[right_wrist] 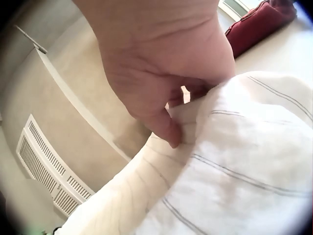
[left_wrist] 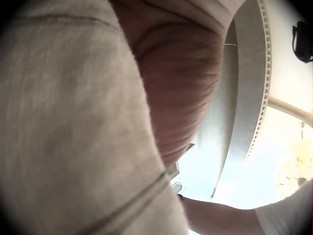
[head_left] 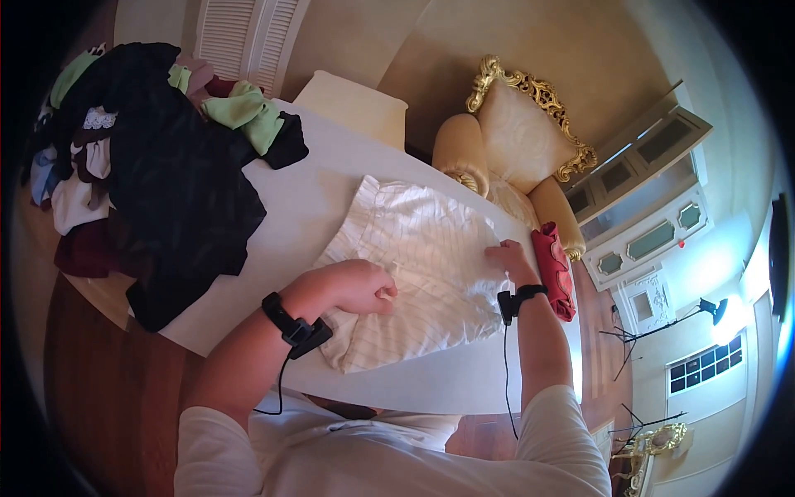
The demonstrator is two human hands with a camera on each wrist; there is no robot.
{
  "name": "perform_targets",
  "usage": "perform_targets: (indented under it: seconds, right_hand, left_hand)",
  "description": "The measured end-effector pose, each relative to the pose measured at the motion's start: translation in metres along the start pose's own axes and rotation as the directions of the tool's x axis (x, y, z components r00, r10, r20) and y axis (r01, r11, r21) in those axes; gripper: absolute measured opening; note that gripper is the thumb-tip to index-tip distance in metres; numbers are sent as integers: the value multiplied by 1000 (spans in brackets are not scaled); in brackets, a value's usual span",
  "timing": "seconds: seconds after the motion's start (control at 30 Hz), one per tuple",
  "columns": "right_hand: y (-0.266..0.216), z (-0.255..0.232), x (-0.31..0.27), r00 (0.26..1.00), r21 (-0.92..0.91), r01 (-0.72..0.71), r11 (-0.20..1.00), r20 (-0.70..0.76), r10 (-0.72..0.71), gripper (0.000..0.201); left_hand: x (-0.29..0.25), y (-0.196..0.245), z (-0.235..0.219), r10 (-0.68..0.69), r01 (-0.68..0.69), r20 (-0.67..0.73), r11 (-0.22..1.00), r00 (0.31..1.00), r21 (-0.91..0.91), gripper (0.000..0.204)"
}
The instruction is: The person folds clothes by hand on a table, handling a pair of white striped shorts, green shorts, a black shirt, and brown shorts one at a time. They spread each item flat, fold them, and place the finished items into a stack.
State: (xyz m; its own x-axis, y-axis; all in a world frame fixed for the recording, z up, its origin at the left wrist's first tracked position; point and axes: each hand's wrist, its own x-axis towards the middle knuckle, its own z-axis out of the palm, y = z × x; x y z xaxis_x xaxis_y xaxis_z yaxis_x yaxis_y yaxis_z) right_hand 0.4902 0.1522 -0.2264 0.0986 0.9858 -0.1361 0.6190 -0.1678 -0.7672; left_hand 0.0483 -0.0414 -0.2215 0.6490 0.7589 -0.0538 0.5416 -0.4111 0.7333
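Note:
A white garment (head_left: 422, 248) with thin dark stripes lies spread on the white table, a gathered band along its far left edge. My left hand (head_left: 358, 287) is over its near left part, fingers curled and pinching the cloth. In the left wrist view a raised fold of the striped cloth (left_wrist: 73, 122) hides those fingers, and only the palm side shows. My right hand (head_left: 511, 255) grips the garment's right edge. The right wrist view shows the thumb (right_wrist: 168, 129) against the cloth, which bulges up beside the palm.
A heap of clothes (head_left: 178, 166), mostly black with green and white pieces, covers the table's left end. A rolled red item (head_left: 555, 269) lies at the right edge, past my right hand. Behind the table stand a gilt armchair (head_left: 530, 124) and a cream box-shaped piece (head_left: 356, 106).

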Motion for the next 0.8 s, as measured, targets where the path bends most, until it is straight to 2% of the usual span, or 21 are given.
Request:
perform_targets:
  seconds: [0.03,0.13,0.17,0.23,0.3,0.33,0.37,0.47,0.57,0.6,0.7,0.8]
  right_hand:
    - [0,1,2,1000,43,12,999,-2,-12,28]
    - [-1,6,12,986,91,93,992,-150,-79,28]
    - [-15,10,-1,954,-15,192,981,-231,-191,30]
    - [-50,24,-35,840,-244,352,903,-344,-420,36]
    - [-68,48,-69,774,-386,508,770,-188,-605,36]
    - [-82,58,-97,735,-389,641,661,65,-675,36]
    - [-95,65,-122,643,-348,762,546,310,-700,37]
    - [-117,79,-157,630,-146,752,643,445,-636,32]
    - [-124,77,-148,748,-140,625,768,388,-538,29]
    - [-120,80,-140,762,-139,624,769,328,-559,27]
    - [-122,89,-133,769,-325,635,701,352,-533,29]
    - [-129,112,-138,704,-335,710,620,379,-601,31]
  left_hand:
    - [-2,6,-4,-21,22,19,1000,1000,-7,48]
    - [-2,7,-4,-39,39,23,999,999,1,52]
    - [-2,7,-3,-37,37,16,999,999,8,53]
    - [-3,7,-3,-42,42,5,999,999,-7,57]
    - [-4,7,-4,-50,50,-4,999,999,-16,59]
    - [-5,8,-4,-51,51,-3,999,999,-16,60]
    - [-5,8,-4,-51,51,-1,999,999,-14,61]
    - [-1,-3,4,-1,2,-47,1000,999,19,60]
    - [-1,-4,4,0,0,-46,1000,999,16,60]
    - [-1,-4,5,1,-1,-45,1000,999,17,59]
    - [-1,-4,4,-1,1,-43,1000,999,15,59]
    - [-1,-1,4,-13,13,-35,1000,999,7,58]
